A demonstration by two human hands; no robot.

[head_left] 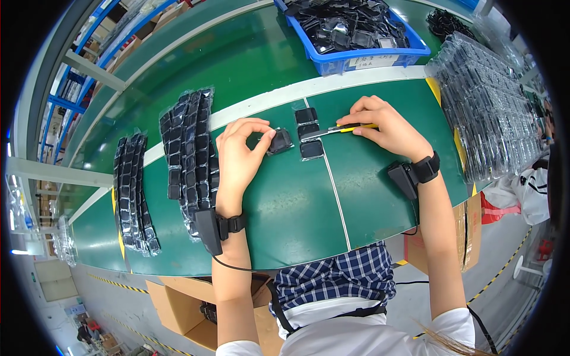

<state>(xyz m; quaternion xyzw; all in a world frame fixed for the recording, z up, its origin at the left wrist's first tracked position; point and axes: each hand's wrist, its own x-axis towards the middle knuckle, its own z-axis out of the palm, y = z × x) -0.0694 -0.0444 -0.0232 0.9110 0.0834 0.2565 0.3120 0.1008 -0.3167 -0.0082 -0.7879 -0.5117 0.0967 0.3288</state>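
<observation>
My left hand pinches a small black square piece in clear plastic between thumb and fingertips, just above the green table. Right of it lies a short strip of similar black squares in clear film, running away from me. My right hand is closed around a slim yellow utility knife. The knife's silver front points left and lies over the strip, between its middle and nearest squares. Whether the blade touches the film I cannot tell.
Long strips of wrapped black squares lie left of my left hand, with more strips farther left. A blue bin full of black pieces stands beyond. Stacked clear plastic trays rise at the right. Cardboard boxes sit below the table edge.
</observation>
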